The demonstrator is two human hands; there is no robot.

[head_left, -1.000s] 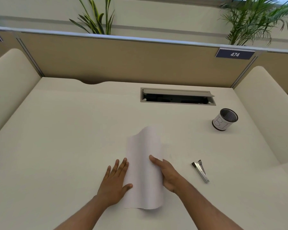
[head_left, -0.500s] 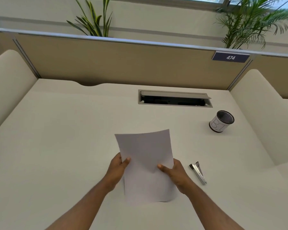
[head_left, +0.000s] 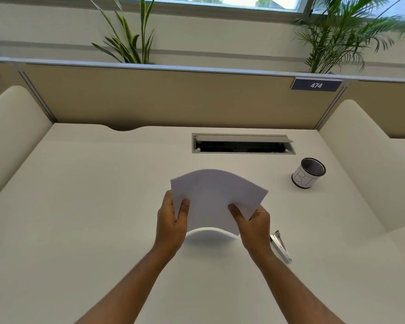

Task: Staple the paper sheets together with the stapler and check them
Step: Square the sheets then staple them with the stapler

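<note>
White paper sheets (head_left: 214,197) hang bowed above the cream desk (head_left: 91,218), lifted clear of its surface with a shadow beneath. My left hand (head_left: 172,220) grips their left edge, thumb on top. My right hand (head_left: 253,222) grips the lower right edge, thumb on top as well. A small silver stapler (head_left: 280,247) lies flat on the desk just right of my right wrist, untouched.
A black mesh pen cup (head_left: 308,173) with a white label stands at the right. An open cable hatch (head_left: 242,144) sits in the desk behind the paper. Tan partition panels and padded side dividers enclose the desk; plants rise behind.
The sheets went from lying on the desk under my hands to being lifted by both hands, then turned and bowed in the air. The stapler has not moved.
</note>
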